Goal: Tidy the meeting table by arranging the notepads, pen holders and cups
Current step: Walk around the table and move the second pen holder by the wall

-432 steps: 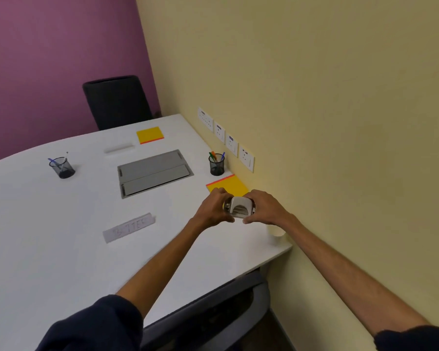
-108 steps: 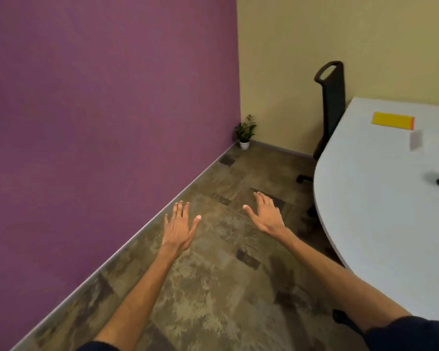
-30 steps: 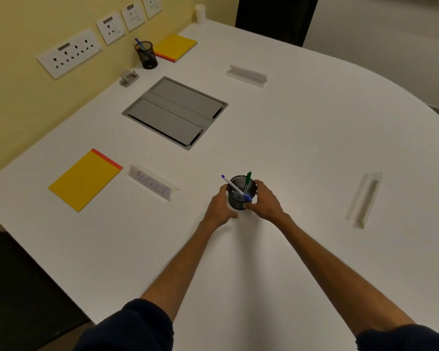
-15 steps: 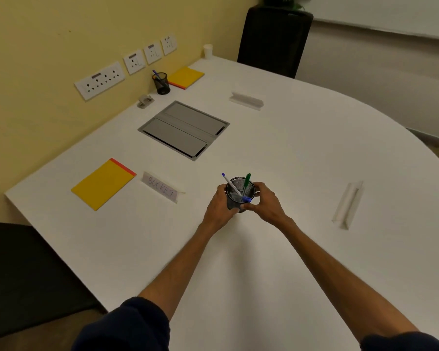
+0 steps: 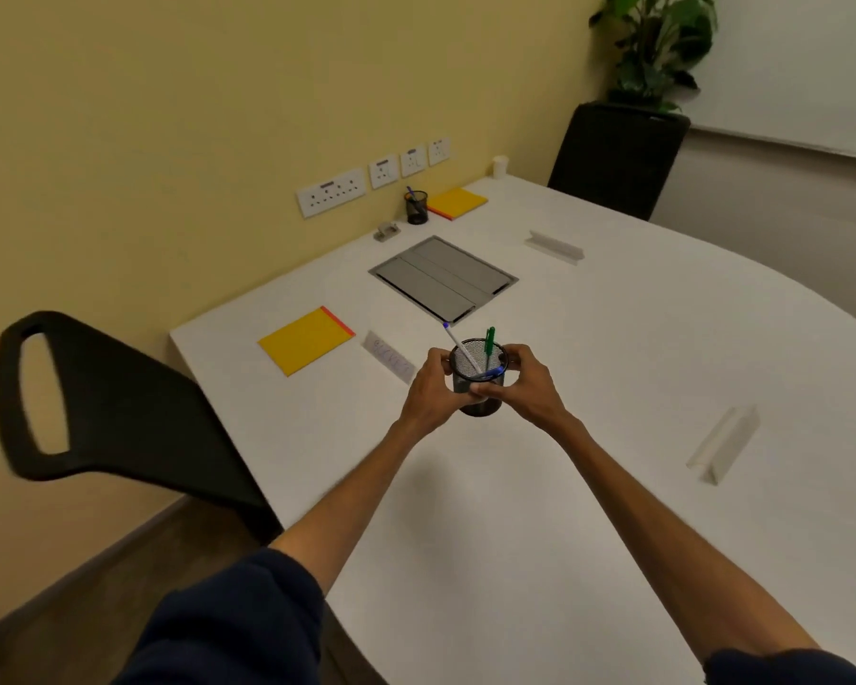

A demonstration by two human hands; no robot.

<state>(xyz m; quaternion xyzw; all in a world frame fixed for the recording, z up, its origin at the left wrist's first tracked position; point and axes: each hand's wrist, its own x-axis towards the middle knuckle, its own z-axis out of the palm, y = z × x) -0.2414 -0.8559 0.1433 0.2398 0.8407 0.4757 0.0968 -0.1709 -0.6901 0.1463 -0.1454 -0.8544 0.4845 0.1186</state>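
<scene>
I've got left hand (image 5: pixel 428 388) and right hand (image 5: pixel 527 383) clasped round the pen holder (image 5: pixel 479 383), mid-table (image 5: pixel 614 338) | risk: tilt it and pens spill

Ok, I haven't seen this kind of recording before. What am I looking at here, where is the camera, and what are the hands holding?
There is no robot: a person wears one camera on the head, looking down at their own arms. The left hand and right hand together grip a black mesh pen holder with pens in it, over a white meeting table. On the table lie a yellow notepad, a name card, another pen holder, a second notepad and a paper cup.
</scene>
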